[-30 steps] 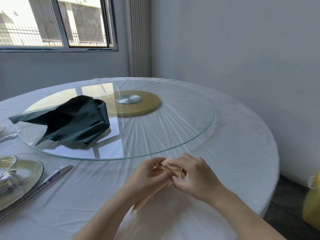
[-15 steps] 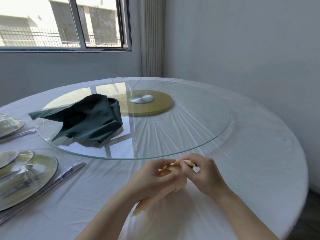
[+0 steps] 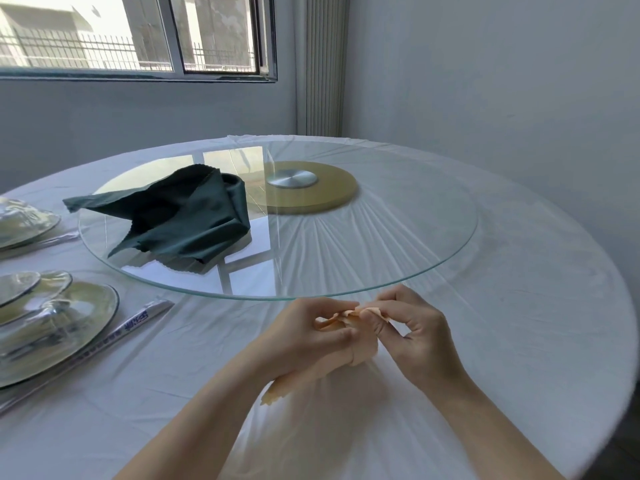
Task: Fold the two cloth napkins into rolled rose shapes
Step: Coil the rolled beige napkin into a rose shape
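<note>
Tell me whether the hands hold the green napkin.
No, they hold the peach napkin; the green napkin lies on the glass turntable.

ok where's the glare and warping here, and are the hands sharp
Head view: window daylight reflects in bright panes on the glass turntable beside the dark green napkin; the wide-angle lens bows the table edge; left hand, right hand and peach napkin look sharp.

Round white-clothed table [image 3: 519, 306] bears glass turntable [image 3: 381, 244], plates [image 3: 69, 317].
</note>
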The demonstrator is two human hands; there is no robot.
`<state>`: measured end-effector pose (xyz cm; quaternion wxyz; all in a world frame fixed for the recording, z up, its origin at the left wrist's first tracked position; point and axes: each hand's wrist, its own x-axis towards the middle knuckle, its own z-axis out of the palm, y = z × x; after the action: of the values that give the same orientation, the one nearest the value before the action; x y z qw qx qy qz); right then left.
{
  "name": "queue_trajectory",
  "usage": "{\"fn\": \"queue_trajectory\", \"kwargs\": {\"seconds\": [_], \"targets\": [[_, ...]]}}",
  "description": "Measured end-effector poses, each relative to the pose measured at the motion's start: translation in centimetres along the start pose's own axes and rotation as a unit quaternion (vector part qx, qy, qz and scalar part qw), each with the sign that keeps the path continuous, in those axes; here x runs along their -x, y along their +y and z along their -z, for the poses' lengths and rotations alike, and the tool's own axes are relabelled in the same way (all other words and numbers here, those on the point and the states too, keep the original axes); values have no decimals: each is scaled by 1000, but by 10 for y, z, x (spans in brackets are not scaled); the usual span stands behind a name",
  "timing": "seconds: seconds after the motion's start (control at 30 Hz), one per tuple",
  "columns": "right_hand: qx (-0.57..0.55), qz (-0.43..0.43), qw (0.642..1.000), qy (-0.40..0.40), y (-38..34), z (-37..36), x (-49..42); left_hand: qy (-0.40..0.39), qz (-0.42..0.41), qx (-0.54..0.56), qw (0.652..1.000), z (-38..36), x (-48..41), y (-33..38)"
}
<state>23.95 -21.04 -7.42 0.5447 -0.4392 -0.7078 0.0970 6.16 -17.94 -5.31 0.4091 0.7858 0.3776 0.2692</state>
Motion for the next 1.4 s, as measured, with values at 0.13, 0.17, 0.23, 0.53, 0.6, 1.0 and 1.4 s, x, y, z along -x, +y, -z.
{"fn": "queue_trajectory", "kwargs": {"seconds": [0.13, 0.17, 0.23, 0.53, 0.6, 1.0, 1.4], "targets": [[27, 13, 999, -37, 4, 2, 0, 40, 40, 3, 998, 0, -3, -7], [39, 20, 998, -43, 4, 3, 1, 45, 51, -1, 998, 0, -4, -8], [65, 35, 996, -50, 5, 5, 1, 34, 69, -3, 997, 0, -3, -10], [204, 75, 974, -60, 2, 5, 2, 6, 67, -26, 997, 1, -1, -6], [203, 63, 975, -57, 1, 5, 2, 11, 68, -8, 998, 0, -1, -5], [368, 143, 918, -31, -13, 8, 2, 38, 58, -28, 997, -6, -4, 0], [351, 178, 915, 85, -12, -3, 6, 114, 60, 141, 982, -23, -1, 11]]}}
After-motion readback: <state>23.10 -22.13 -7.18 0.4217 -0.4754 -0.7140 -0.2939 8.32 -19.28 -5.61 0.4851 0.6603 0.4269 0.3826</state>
